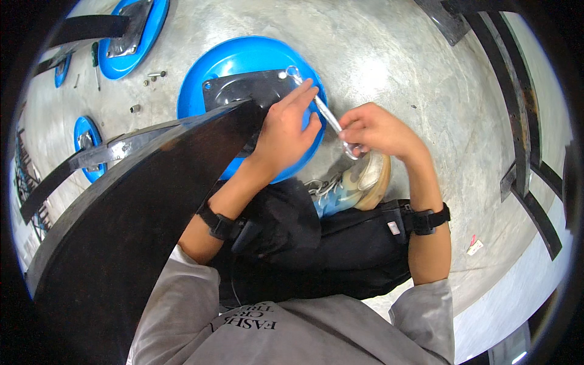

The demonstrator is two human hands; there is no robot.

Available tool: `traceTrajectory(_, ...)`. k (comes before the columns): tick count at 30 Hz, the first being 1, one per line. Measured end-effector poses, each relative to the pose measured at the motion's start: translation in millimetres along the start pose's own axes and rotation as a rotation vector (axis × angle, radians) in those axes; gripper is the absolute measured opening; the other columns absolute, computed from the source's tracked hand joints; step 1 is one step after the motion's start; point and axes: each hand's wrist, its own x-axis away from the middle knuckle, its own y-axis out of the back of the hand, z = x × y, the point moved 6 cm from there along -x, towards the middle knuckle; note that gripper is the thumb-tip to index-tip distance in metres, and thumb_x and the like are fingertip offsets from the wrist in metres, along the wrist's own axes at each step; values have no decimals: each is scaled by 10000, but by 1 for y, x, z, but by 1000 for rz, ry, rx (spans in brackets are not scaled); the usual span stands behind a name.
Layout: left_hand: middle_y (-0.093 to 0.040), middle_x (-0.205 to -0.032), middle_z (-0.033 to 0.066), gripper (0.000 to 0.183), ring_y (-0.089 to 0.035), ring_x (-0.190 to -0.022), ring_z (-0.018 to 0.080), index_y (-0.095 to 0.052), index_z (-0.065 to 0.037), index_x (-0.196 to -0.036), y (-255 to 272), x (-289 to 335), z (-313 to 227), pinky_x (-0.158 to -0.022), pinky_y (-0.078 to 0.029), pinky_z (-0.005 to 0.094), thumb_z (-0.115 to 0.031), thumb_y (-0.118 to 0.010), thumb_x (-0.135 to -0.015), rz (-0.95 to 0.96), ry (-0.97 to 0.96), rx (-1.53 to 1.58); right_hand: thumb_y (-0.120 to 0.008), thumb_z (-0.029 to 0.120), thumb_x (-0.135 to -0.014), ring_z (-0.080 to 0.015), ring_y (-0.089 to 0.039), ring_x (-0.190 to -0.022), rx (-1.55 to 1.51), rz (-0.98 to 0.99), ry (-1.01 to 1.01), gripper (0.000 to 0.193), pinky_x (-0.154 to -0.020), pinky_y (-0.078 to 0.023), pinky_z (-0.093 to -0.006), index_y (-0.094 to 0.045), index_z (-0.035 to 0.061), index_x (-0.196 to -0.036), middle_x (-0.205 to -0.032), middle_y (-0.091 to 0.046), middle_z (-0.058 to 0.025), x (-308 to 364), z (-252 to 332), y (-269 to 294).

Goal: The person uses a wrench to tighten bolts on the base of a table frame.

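A silver wrench (329, 114) slants across the right rim of a blue round dish (243, 53). My right hand (378, 129) is closed around its near end. The wrench's far ring end lies close to a pale bolt head (281, 75) at the corner of a black plate (234, 88) in the dish; whether it touches the bolt is unclear. Over the plate's right side, my left hand (286, 131) has its fingers stretched out and thumb apart, fingertips beside the wrench shaft. A wide curved black bar (140, 182) rises from the plate and hides part of it.
More blue dishes (115, 72) with black plates and bars stand at the left. A screwdriver (95, 64), several small bolts or nuts (157, 74) and a short metal cylinder (135, 109) lie on the concrete floor. Black metal bars (516, 103) are at the right; my shoe (359, 185) is near the dish.
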Motion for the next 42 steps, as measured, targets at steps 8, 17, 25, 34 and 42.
traceTrajectory(8, -474, -1135, 312, 374, -498, -1047, 396, -503, 127, -1041, 6, 2, -7, -889, -404, 381, -72, -573, -733, 61, 101, -140, -531, 71, -765, -128, -580, -548, 146, 47, 90, 128, -490, -438, -256, -558, -35, -833, -659, -591, -74, -12, 4, -27)
traceTrajectory(17, -365, -1187, 373, 463, -480, -985, 465, -406, 133, -1092, 2, 3, -20, -819, -433, 432, -93, -565, -721, 94, 31, -324, -498, 47, -777, -137, -608, -592, 308, 20, 186, 141, -495, -469, -250, -545, -30, -885, -759, -605, -90, -22, -1, -44)
traceTrajectory(25, -318, -1233, 378, 564, -434, -1070, 466, -358, 170, -1158, 2, 5, -18, -884, -391, 418, -149, -578, -748, 173, 167, -299, -495, 44, -782, -146, -611, -601, 194, 62, 52, 138, -501, -475, -257, -553, -30, -883, -785, -611, -100, -21, -5, -48)
traceTrajectory(34, -362, -1205, 367, 554, -465, -1033, 455, -389, 153, -1147, 1, 5, -10, -877, -399, 414, -169, -590, -743, 116, 101, -273, -483, 95, -805, -84, -525, -625, 210, -1, 59, 165, -550, -445, -246, -555, -21, -898, -769, -598, -76, -24, -16, -41)
traceTrajectory(42, -295, -1286, 320, 559, -580, -739, 341, -359, 96, -1206, -2, 3, -14, -702, -461, 384, -138, -580, -749, 135, 49, -182, -546, 124, -788, -81, -478, -568, -91, -580, 339, 168, -541, -381, -215, -592, 22, -913, -656, -578, -44, 20, 28, 56)
